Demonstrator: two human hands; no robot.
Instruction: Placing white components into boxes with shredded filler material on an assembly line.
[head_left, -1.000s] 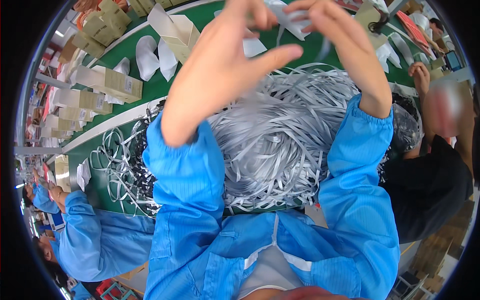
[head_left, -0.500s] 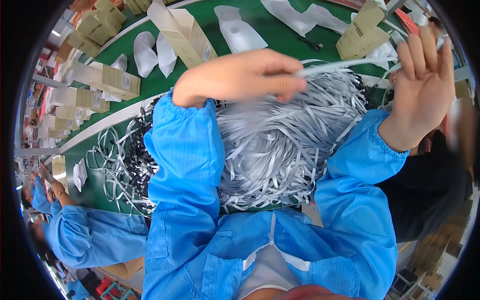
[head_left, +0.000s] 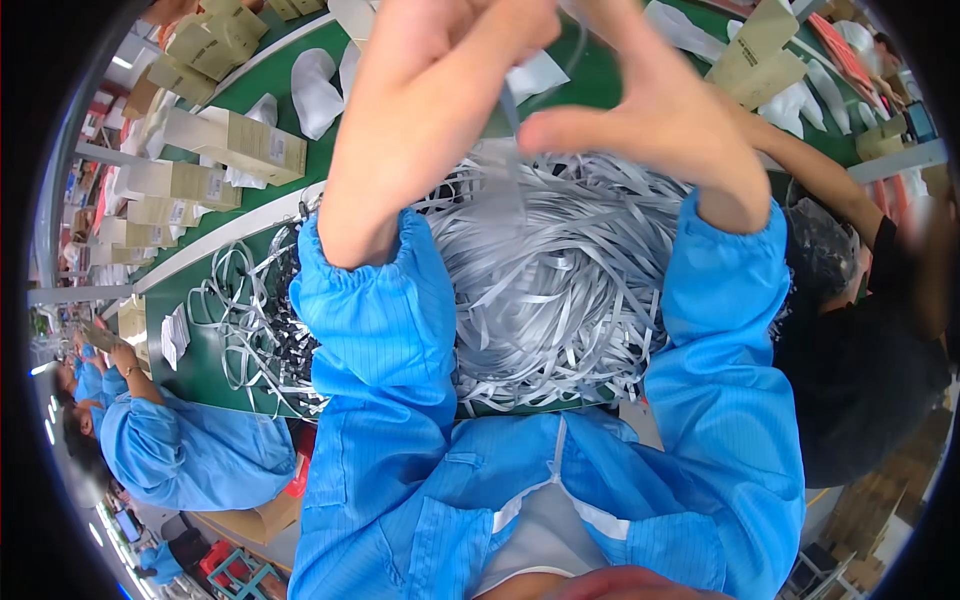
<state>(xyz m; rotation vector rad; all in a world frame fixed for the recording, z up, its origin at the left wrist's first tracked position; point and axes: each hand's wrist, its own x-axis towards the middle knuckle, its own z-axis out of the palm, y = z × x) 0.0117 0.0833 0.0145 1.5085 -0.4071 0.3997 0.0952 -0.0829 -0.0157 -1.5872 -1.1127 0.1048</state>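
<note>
The near side of the green table (head_left: 203, 378) is being covered by grey straps (head_left: 570, 290). Over their far edge, the left hand (head_left: 430, 95) is being held curled, the right hand (head_left: 665, 125) thumb-apart; whether either is gripping cannot be told.

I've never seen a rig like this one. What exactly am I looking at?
There is no machine here, just a person's bare hands reaching out of blue sleeves. One wide fisheye camera, worn on the head, looks down, so straight edges bend near the rim.

The left hand and right hand are raised over a green table heaped with flat, pale grey straps. A blurred strip shows between the hands; I cannot tell which one has a grip on it.

Beige boxes and white pouches are farther out. Another person in blue is at the left, one in black at the right.
</note>
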